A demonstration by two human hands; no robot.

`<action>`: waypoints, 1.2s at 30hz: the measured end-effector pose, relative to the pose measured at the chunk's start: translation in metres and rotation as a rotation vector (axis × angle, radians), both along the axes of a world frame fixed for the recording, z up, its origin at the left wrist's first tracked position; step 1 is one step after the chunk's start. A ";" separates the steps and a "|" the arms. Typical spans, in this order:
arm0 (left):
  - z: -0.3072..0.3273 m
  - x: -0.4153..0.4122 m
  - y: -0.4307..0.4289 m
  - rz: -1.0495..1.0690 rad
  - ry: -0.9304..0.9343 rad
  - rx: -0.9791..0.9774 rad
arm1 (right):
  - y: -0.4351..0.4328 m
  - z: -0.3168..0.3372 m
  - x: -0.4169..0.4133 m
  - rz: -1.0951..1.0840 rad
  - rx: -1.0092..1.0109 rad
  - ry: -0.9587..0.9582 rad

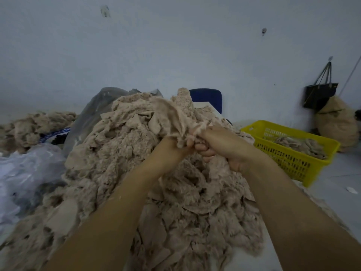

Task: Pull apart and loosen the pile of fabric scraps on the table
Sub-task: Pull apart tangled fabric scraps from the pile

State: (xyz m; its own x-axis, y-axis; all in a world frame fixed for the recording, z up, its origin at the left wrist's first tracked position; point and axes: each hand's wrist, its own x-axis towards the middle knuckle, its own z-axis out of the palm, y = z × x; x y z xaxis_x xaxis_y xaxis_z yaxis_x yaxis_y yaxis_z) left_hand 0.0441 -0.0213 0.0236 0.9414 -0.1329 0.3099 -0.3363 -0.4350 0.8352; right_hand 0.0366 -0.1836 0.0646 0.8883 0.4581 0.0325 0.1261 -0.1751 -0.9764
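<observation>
Fuzzy matt cloth scraps [121,163]; perforated plastic basket [289,153] (seemingly glossy).

The scrap pile [117,173] covers nearly the whole worktop [203,105], plastic bags [29,173] crowd its left, a yellow basket [293,159] stands right; above lies open room.

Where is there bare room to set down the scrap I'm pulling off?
Bare table shows in a narrow strip between the scrap pile and your right forearm, and at a small corner by the blue chair. Plastic bags crowd the left; the yellow basket sits right.
</observation>
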 end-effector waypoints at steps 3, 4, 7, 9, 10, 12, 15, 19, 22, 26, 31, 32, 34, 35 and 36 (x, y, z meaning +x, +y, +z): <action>0.000 0.009 0.015 0.303 0.066 -0.061 | -0.011 -0.012 0.000 -0.122 0.071 0.050; 0.000 0.013 0.025 0.412 0.065 -0.156 | -0.018 -0.019 0.002 -0.192 0.100 0.073; 0.004 0.018 0.061 0.559 0.148 -0.729 | -0.050 -0.045 0.010 -0.411 0.324 0.212; 0.000 0.017 0.075 0.527 0.220 -0.847 | -0.066 -0.058 0.013 -0.528 0.359 0.248; 0.000 0.015 0.073 0.435 0.257 -0.841 | -0.067 -0.063 0.015 -0.547 0.257 0.225; 0.002 0.011 0.059 0.194 0.334 -0.910 | -0.052 -0.068 0.013 -0.452 -0.199 0.111; 0.006 0.002 0.035 -0.058 0.411 -1.011 | -0.012 -0.074 0.011 -0.255 -0.656 -0.341; 0.005 -0.015 0.019 -0.261 0.366 -0.935 | 0.035 -0.070 0.005 -0.119 -0.435 -0.587; 0.017 -0.020 0.035 -0.207 0.199 -0.945 | 0.028 -0.083 0.013 -0.215 -0.523 -0.627; 0.032 -0.021 0.080 0.022 0.006 -1.128 | -0.025 -0.102 0.025 -0.450 -0.681 -0.422; 0.027 -0.012 0.089 0.118 0.032 -0.935 | -0.032 -0.093 0.021 -0.595 -0.326 -0.160; 0.021 -0.011 0.076 0.074 0.094 -0.900 | -0.021 -0.081 0.016 -0.577 -0.221 -0.122; 0.006 -0.011 0.047 -0.013 0.148 -0.800 | -0.001 -0.056 0.005 -0.490 -0.115 -0.061; -0.002 -0.011 0.037 -0.004 0.137 -0.695 | 0.005 -0.048 0.002 -0.423 -0.054 -0.028; -0.009 -0.012 0.029 -0.005 0.119 -0.601 | 0.007 -0.042 0.001 -0.362 0.046 0.002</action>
State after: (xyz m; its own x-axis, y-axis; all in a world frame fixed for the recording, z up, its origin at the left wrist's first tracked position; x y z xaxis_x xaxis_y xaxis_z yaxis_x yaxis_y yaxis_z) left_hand 0.0324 0.0076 0.0150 0.9741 0.0278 0.2243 -0.2260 0.1249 0.9661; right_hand 0.0372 -0.1762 0.0224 0.9927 0.1122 0.0442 0.0624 -0.1642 -0.9844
